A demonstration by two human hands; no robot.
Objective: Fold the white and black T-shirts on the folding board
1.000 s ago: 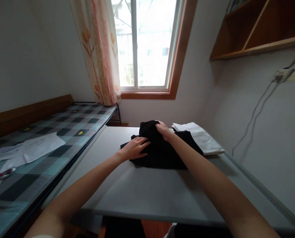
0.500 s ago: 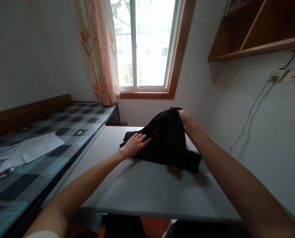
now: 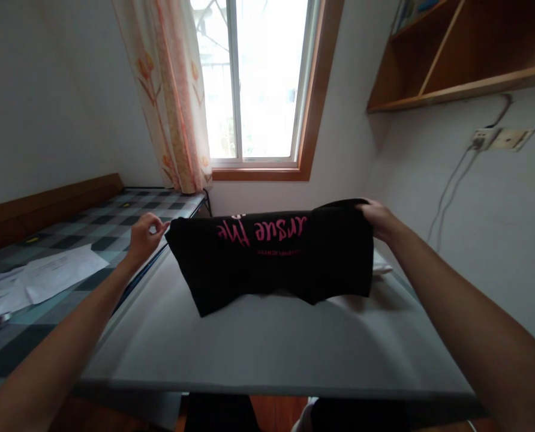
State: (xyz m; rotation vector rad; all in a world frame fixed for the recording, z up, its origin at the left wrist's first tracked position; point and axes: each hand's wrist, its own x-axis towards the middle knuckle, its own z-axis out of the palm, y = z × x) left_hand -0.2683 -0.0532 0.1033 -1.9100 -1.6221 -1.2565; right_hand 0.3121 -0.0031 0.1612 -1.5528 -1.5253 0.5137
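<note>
A black cloth garment [image 3: 276, 270] with pink lettering, seen upside down, is stretched out sideways above the grey-white table [image 3: 267, 348]. Its upper left corner is pinched in my left hand [image 3: 147, 235]. At the upper right corner, my right hand [image 3: 379, 219] grips the fabric, with some fingers hidden behind it. The lower edge hangs unevenly over the tabletop. Behind the garment's right end, a small white item [image 3: 381, 267] shows in part.
On the left, a bed with a checked cover [image 3: 87, 222] runs beside the table and bears white papers [image 3: 56, 273]. A wooden shelf [image 3: 456, 87] hangs on the right wall above a socket [image 3: 486, 139] with a cable. A window stands ahead.
My left hand has moved left and up, from lying on the bunched garment to pinching its corner. My right hand has moved right. The garment is now spread wide, its lettering showing.
</note>
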